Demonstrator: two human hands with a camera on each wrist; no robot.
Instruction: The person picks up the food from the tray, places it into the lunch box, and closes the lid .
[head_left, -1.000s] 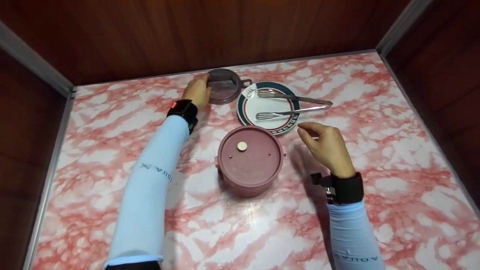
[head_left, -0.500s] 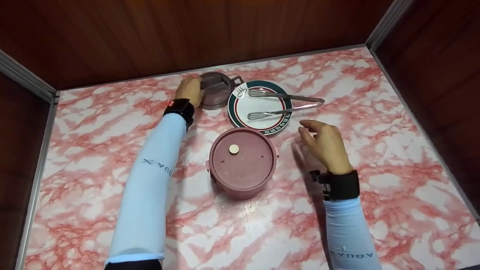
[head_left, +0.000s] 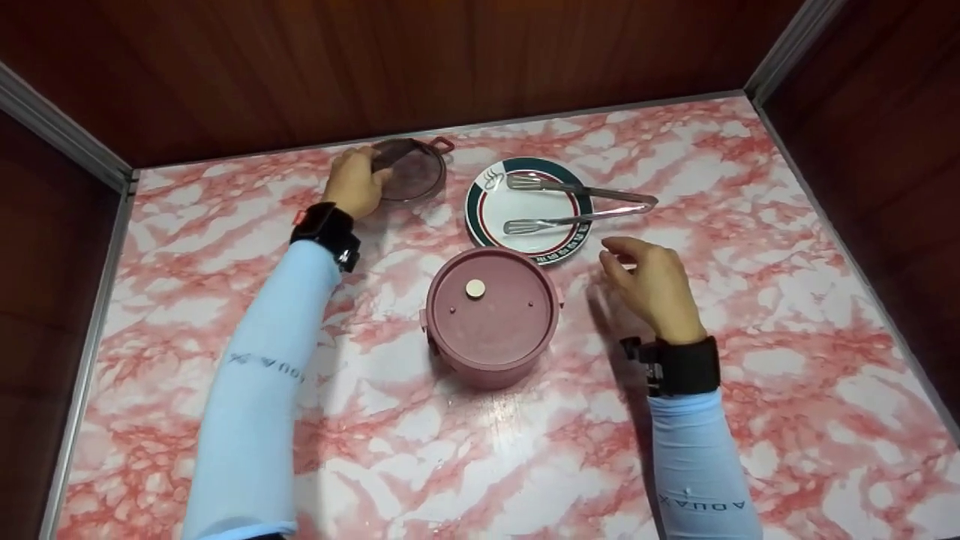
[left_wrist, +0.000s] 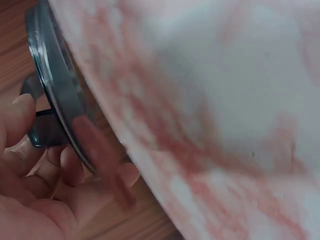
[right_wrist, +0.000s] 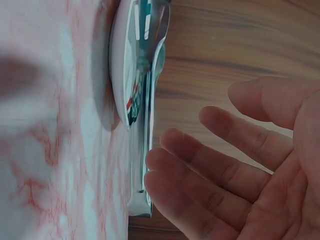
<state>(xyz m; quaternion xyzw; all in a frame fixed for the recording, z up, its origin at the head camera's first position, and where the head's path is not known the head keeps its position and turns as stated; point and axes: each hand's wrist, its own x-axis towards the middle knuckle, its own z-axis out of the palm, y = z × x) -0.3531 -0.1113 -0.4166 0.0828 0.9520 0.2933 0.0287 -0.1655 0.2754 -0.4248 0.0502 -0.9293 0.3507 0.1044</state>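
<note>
With thumb and curled fingers, my left hand (head_left: 354,182) holds a round see-through lid (head_left: 418,171) by the grip on its top. The left wrist view shows this lid (left_wrist: 67,90) slightly off the table, a reddish tab at its rim. My right hand (head_left: 651,289) hovers at the right of the table, fingers loosely bent, holding nothing. Nearest to it are metal tongs (head_left: 619,196), spread across a white plate (head_left: 499,210) with a green rim. In front of the plate stands a round mauve pot (head_left: 491,326) with its flat cover on.
The table (head_left: 390,435) has a red-and-white marbled top. Brown wooden panels (head_left: 480,67) wall it at the back and both sides. A pale round knob (head_left: 475,289) sits on the pot's cover, and small lugs stick out at its sides.
My left hand has moved the see-through lid leftward, away from the plate, so a gap now lies between them. The right hand, plate, tongs and pot have barely moved.
</note>
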